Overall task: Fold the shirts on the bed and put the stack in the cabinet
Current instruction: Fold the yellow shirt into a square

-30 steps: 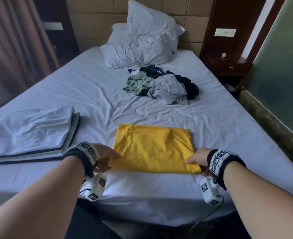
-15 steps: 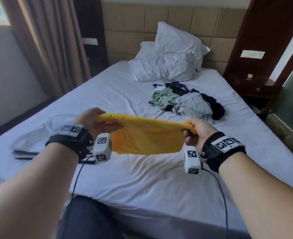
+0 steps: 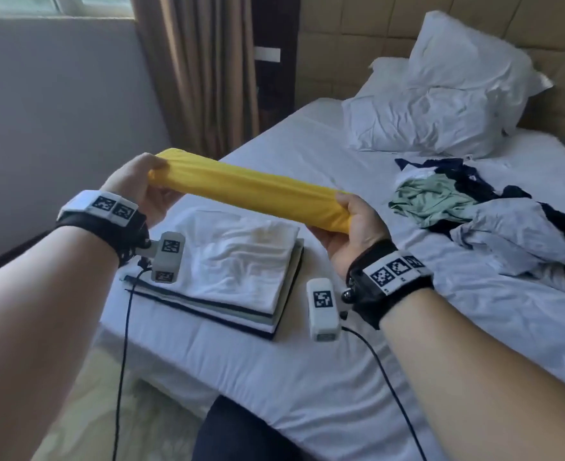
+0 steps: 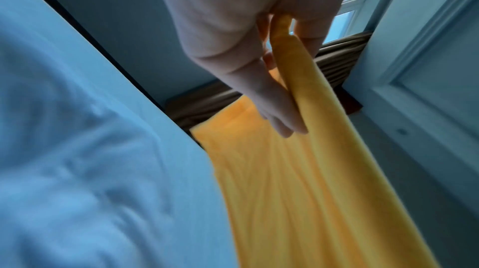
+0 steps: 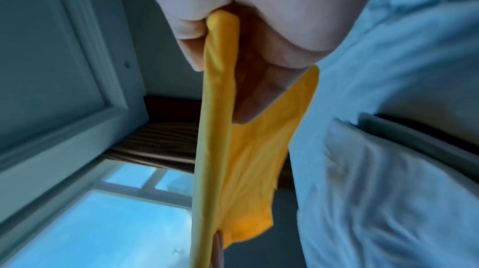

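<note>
L hand (image 3: pixel 141 186) pinches left end of folded yellow shirt (image 3: pixel 251 191), fingers (image 4: pixel 274 112) clamped on the cloth. Shirt held taut in air above stack of folded shirts (image 3: pixel 238 271), which lies on bed (image 3: pixel 307 367) near its left edge. R hand (image 3: pixel 354 234) grips shirt's right end, fingers curled round it. Further right, pile of unfolded clothes (image 3: pixel 480 207) on bed; pillows (image 3: pixel 441 94) at headboard behind.
</note>
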Tool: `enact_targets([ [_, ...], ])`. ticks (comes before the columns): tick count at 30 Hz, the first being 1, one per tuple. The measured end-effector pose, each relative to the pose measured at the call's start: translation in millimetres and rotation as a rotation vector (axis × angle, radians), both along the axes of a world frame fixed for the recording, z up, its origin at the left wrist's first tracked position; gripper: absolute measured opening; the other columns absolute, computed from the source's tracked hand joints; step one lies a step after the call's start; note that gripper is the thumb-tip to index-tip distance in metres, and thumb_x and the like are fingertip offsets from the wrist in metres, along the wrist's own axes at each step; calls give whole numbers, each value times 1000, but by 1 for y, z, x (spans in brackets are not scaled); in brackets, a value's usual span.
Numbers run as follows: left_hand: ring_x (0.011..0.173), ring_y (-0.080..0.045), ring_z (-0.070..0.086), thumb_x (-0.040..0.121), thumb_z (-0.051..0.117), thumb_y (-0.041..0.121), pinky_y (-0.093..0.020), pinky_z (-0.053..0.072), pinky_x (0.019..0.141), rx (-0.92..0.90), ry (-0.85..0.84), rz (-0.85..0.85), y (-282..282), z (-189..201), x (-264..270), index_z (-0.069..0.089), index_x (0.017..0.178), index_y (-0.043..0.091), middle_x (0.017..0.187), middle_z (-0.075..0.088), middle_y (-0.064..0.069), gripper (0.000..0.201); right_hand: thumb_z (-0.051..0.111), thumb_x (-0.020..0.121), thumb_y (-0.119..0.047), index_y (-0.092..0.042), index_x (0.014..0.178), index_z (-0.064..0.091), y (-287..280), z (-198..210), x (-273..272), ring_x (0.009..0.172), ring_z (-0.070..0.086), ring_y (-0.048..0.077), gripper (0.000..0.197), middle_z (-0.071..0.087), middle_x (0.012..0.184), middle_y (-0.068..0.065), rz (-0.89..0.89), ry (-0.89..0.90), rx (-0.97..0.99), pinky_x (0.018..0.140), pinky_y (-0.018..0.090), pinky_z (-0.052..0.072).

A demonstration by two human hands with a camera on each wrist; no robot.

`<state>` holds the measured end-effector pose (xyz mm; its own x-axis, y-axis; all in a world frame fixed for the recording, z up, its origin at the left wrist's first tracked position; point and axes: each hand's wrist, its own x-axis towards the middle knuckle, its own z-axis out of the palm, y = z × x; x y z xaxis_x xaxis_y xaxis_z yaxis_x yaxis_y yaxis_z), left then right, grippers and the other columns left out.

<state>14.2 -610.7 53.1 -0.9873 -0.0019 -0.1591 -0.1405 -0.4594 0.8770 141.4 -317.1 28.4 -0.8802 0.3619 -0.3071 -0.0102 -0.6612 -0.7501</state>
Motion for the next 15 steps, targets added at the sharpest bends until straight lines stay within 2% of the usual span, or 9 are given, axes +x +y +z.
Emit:
enact_targets([
  [1,79,-20,74,91,59,9,-35,63,75,-59,-27,48,-13,-17,-7,61,116,8,94,73,-8,25,69,90,-15,-9,109,65,-12,-17,-8,99,70,37,20,69,109,18,41,-36,26,67,41,62],
  [4,67,-22,71,95,62,6,-34,62,57,-255,-205,168,-60,-93,-21,60,104,7,89,67,-11,9,69,91,-11,-4,106,67,-51,-82,-22,82,70,32,16,71,93,14,196,-220,207,59,39,61],
  [6,73,-23,68,98,63,9,-33,59,48,-375,-330,167,-89,-145,-26,61,97,6,97,65,-13,4,76,84,-13,-3,95,71,-66,-125,-26,86,72,37,15,74,90,15,253,-312,351,75,52,62],
  [7,79,-24,68,97,65,11,-35,60,48,-406,-358,153,-103,-169,-31,63,97,5,102,66,-15,6,80,76,-18,-6,87,73,-69,-141,-29,90,72,39,18,76,90,15,265,-341,406,83,58,59],
  [8,83,-25,70,96,67,13,-37,61,51,-423,-369,144,-114,-187,-37,64,97,5,107,67,-17,9,82,69,-22,-6,82,74,-71,-151,-31,91,72,40,22,76,89,14,269,-360,437,86,60,58],
  [9,86,-26,72,94,70,14,-38,62,54,-423,-376,145,-122,-198,-42,66,98,4,109,68,-17,12,83,68,-23,-6,79,74,-71,-153,-31,90,73,40,22,76,88,15,272,-366,438,85,61,58],
  [12,77,-23,73,95,71,13,-35,61,53,-412,-364,166,-117,-190,-38,64,95,4,101,71,-16,11,72,87,-7,0,84,67,-71,-143,-31,84,70,42,9,70,89,20,296,-369,415,78,59,60],
  [14,71,-20,67,97,67,8,-32,59,46,-457,-326,191,-112,-183,-32,57,88,8,88,64,-12,14,71,84,-6,1,84,65,-69,-142,-29,85,69,47,10,66,90,23,299,-365,462,74,59,60],
  [15,71,-19,65,97,67,7,-31,59,45,-478,-312,196,-112,-181,-29,55,86,10,88,61,-11,16,73,80,-8,0,81,65,-69,-141,-27,85,68,51,12,65,87,23,298,-377,494,72,58,60],
])
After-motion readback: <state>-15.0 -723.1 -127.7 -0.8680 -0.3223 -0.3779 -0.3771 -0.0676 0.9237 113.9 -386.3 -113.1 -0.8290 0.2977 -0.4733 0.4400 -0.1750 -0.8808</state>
